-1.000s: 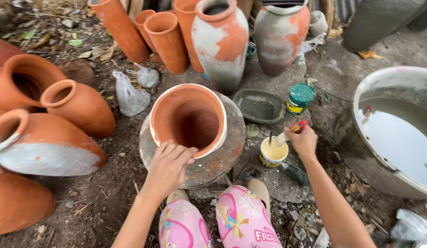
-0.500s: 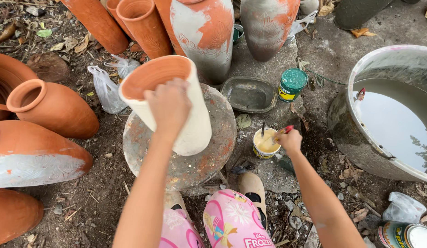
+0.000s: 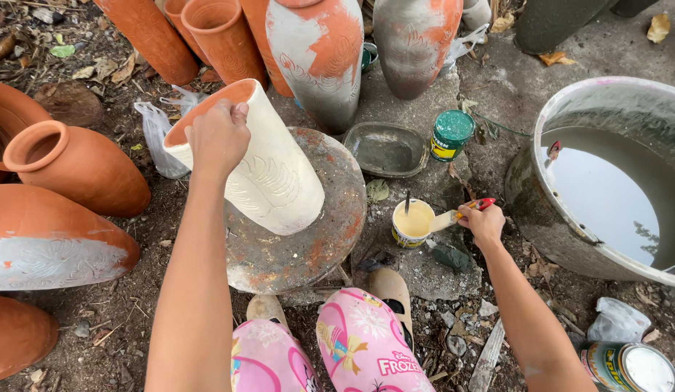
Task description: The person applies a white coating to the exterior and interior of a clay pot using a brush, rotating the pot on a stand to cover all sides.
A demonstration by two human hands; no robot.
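Head view: my left hand [image 3: 218, 138] grips the rim of the cream pot [image 3: 254, 163], with my fingers curled over the edge. The pot is tipped over. Its bottom rests on the round stand [image 3: 308, 239] and its open mouth points up and to the left, toward the plastic bag [image 3: 157, 134]. So its long side runs from the stand up to my left hand.

My right hand [image 3: 484, 223] is closed around a paintbrush [image 3: 461, 215] (the handle end is red). The bristles hang over the little paint cup [image 3: 413, 223], which sits just right of the stand. The brush is near the pot's bottom end, but my left hand is the one touching the pot. A big basin [image 3: 569, 239] of water sits farther right.
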